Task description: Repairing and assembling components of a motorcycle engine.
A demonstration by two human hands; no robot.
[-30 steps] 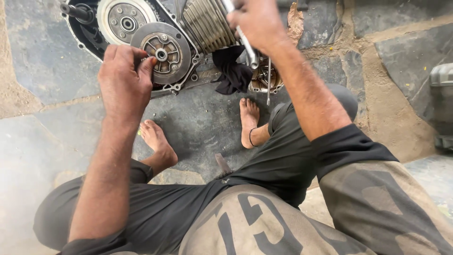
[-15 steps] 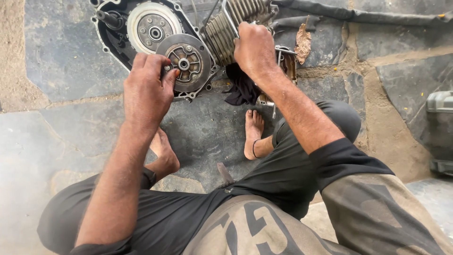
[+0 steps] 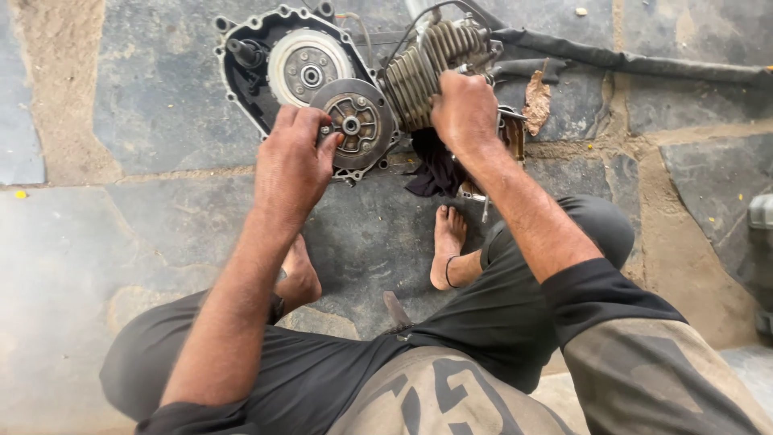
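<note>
**Around the work on the stone floor**

Grey flagstone paving (image 3: 105, 242) with sandy joints covers the ground. A crumpled dry brown leaf (image 3: 536, 101) lies just beside a long black sleeved hose (image 3: 644, 63) running off to the right. A dark black rag (image 3: 435, 165) sits on the stone. A grey plastic case (image 3: 761, 234) shows at the right edge.

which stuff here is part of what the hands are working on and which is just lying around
In hand:
left hand on the round clutch plate
right hand on the finned cylinder
open engine case with its larger disc

Lying about:
black rag
dry leaf
black hose
grey box
</note>
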